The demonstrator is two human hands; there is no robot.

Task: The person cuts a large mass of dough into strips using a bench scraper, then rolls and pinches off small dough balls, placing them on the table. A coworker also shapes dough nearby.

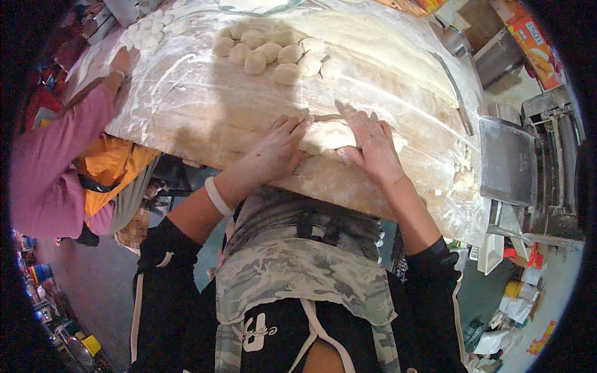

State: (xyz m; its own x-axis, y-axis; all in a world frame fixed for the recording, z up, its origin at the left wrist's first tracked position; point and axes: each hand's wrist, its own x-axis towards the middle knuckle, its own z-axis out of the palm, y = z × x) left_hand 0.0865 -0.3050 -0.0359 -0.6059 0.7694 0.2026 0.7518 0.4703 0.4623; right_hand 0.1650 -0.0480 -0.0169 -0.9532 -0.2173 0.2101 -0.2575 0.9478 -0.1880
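Note:
A flattened, floury piece of dough lies near the front edge of the floured wooden work table. My left hand is on the left end of this piece, its fingers pointing away from me and the fingertips at the dough. Over the right end rests my right hand, thumb on the near side and fingers on the far side. Part of the dough is hidden under both hands. Beyond them sits a cluster of round dough balls, several with a whiter coat of flour.
A wide dough sheet covers the table's far right, with a dark thin strip along its edge. Smaller dough pieces lie far left, near a co-worker's hand. A machine with a grey tray stands at right.

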